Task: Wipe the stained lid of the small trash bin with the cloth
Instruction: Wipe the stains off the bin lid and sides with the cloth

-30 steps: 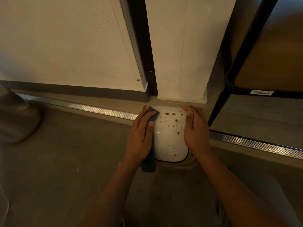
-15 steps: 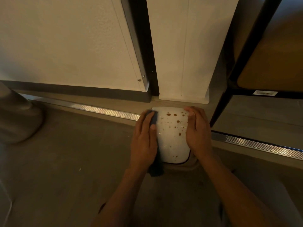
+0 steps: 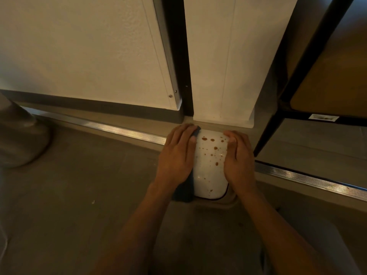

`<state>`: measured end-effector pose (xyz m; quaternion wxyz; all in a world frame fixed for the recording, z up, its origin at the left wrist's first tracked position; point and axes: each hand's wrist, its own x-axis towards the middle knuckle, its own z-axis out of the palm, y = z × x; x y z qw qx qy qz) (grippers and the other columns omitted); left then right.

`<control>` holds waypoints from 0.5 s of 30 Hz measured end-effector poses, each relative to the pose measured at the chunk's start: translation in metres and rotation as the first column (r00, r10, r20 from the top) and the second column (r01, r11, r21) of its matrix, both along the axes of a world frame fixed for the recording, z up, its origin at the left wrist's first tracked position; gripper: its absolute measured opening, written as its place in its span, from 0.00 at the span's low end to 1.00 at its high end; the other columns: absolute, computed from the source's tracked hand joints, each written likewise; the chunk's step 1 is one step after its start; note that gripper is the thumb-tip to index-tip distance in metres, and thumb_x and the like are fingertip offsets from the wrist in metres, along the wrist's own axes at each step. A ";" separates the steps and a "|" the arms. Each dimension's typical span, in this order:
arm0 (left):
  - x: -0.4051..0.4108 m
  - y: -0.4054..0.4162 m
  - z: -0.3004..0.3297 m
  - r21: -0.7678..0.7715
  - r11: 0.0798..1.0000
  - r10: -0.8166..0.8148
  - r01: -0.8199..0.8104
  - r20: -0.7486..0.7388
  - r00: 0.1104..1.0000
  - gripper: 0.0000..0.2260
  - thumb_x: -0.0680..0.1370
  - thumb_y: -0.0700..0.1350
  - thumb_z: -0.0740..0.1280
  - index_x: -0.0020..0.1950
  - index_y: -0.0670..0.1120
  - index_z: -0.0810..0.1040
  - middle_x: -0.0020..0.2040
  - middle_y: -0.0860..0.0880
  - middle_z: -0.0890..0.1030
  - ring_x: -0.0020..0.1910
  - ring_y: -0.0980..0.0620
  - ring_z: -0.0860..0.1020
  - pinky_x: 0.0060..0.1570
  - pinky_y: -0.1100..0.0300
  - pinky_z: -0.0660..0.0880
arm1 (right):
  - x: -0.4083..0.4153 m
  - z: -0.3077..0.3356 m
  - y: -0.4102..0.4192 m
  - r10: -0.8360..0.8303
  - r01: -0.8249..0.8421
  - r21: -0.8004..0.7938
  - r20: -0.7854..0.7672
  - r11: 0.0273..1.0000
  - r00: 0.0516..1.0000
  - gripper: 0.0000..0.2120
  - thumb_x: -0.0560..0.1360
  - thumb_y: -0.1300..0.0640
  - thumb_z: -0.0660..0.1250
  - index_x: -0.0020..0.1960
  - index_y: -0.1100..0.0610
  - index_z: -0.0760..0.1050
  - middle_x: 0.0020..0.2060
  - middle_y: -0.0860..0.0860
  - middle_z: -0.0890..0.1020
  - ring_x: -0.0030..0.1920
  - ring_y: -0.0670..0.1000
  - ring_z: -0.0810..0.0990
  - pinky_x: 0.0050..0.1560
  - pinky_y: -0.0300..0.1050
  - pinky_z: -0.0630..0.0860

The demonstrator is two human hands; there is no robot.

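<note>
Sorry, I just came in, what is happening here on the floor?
A person is leaning over a small trash bin that stands on the floor by a white wall. The left hand presses a dark cloth flat against the left edge of the white lid. The right hand rests on the lid's right side, apparently steadying it. Brown stains are spread over the middle of the lid, so the wiping is hardly begun.
</note>
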<state>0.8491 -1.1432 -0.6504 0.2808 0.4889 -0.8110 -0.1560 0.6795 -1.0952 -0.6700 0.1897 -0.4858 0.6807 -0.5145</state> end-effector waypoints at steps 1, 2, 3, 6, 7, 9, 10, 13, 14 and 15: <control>0.009 0.009 -0.007 0.004 1.000 -0.010 0.010 -0.044 0.999 0.19 0.86 0.50 0.52 0.76 0.50 0.66 0.75 0.51 0.67 0.75 0.54 0.64 0.73 0.59 0.60 | 0.000 0.000 0.000 -0.002 0.001 -0.010 -0.011 1.000 1.000 0.16 0.85 0.51 0.50 0.64 0.54 0.73 0.57 0.43 0.72 0.60 0.46 0.73 0.64 0.43 0.70; 0.015 0.015 -0.012 0.031 0.999 -0.016 0.019 -0.101 0.995 0.19 0.86 0.50 0.52 0.77 0.52 0.64 0.77 0.51 0.64 0.76 0.55 0.62 0.74 0.59 0.60 | 0.000 0.000 0.000 -0.001 0.000 -0.018 -0.015 1.000 1.000 0.17 0.85 0.51 0.50 0.64 0.54 0.73 0.57 0.43 0.72 0.60 0.46 0.73 0.64 0.42 0.69; 0.019 0.016 -0.014 0.069 0.997 -0.020 0.032 -0.157 0.987 0.18 0.86 0.50 0.52 0.77 0.53 0.63 0.77 0.52 0.64 0.76 0.55 0.62 0.74 0.58 0.61 | 0.000 0.000 -0.001 0.002 -0.003 -0.020 -0.015 1.000 1.000 0.17 0.85 0.51 0.50 0.64 0.54 0.73 0.57 0.43 0.72 0.60 0.46 0.73 0.64 0.42 0.69; 0.010 -0.006 -0.006 0.169 0.986 0.033 0.001 -0.201 0.979 0.17 0.86 0.54 0.50 0.72 0.55 0.68 0.71 0.52 0.71 0.69 0.55 0.70 0.66 0.58 0.67 | 0.000 0.000 0.000 0.008 -0.008 -0.008 -0.013 1.000 1.000 0.16 0.85 0.51 0.50 0.65 0.53 0.72 0.58 0.43 0.72 0.61 0.46 0.73 0.64 0.45 0.71; 0.004 -0.019 0.000 0.227 0.974 0.071 -0.028 -0.182 0.981 0.17 0.86 0.55 0.50 0.69 0.55 0.72 0.67 0.52 0.74 0.65 0.55 0.72 0.61 0.59 0.68 | 0.000 0.000 0.000 0.010 -0.010 -0.004 -0.006 1.000 1.000 0.16 0.85 0.51 0.50 0.65 0.53 0.72 0.58 0.43 0.72 0.61 0.47 0.73 0.64 0.46 0.72; -0.009 -0.046 0.011 0.361 0.930 0.103 -0.071 -0.071 0.992 0.18 0.86 0.55 0.50 0.63 0.53 0.77 0.60 0.51 0.78 0.58 0.52 0.76 0.54 0.58 0.68 | 0.000 0.000 0.000 0.010 -0.010 -0.004 0.015 1.000 1.000 0.16 0.85 0.52 0.51 0.64 0.55 0.72 0.57 0.44 0.72 0.61 0.49 0.73 0.64 0.51 0.73; -0.015 -0.053 0.015 0.388 0.918 0.094 -0.086 -0.002 0.996 0.19 0.85 0.54 0.50 0.61 0.53 0.78 0.58 0.50 0.79 0.56 0.52 0.76 0.52 0.57 0.69 | 0.001 0.001 0.001 0.011 -0.011 -0.004 0.028 1.000 1.000 0.15 0.85 0.52 0.51 0.64 0.56 0.72 0.57 0.46 0.72 0.60 0.50 0.74 0.64 0.54 0.73; -0.018 -0.042 0.016 0.239 0.968 0.052 -0.076 0.105 0.993 0.19 0.85 0.54 0.48 0.61 0.52 0.77 0.57 0.49 0.79 0.56 0.53 0.75 0.55 0.56 0.70 | 0.001 0.002 0.001 -0.002 0.002 0.004 0.038 1.000 0.999 0.15 0.85 0.51 0.51 0.63 0.55 0.72 0.57 0.49 0.74 0.60 0.51 0.74 0.63 0.55 0.74; -0.014 -0.028 0.013 0.137 0.989 0.036 -0.047 0.081 0.996 0.19 0.85 0.53 0.48 0.64 0.52 0.76 0.61 0.50 0.78 0.59 0.55 0.73 0.61 0.58 0.69 | 0.002 0.002 0.001 -0.009 0.008 0.011 0.037 1.000 0.999 0.16 0.84 0.50 0.50 0.63 0.55 0.72 0.58 0.49 0.75 0.60 0.50 0.74 0.63 0.55 0.74; -0.006 -0.014 0.009 0.045 0.999 0.007 -0.009 0.049 0.999 0.19 0.86 0.53 0.48 0.68 0.52 0.74 0.66 0.51 0.76 0.65 0.57 0.71 0.66 0.60 0.65 | 0.003 0.003 0.001 -0.012 0.011 0.015 0.033 1.000 0.999 0.16 0.84 0.50 0.50 0.63 0.55 0.72 0.58 0.50 0.75 0.60 0.50 0.74 0.64 0.54 0.73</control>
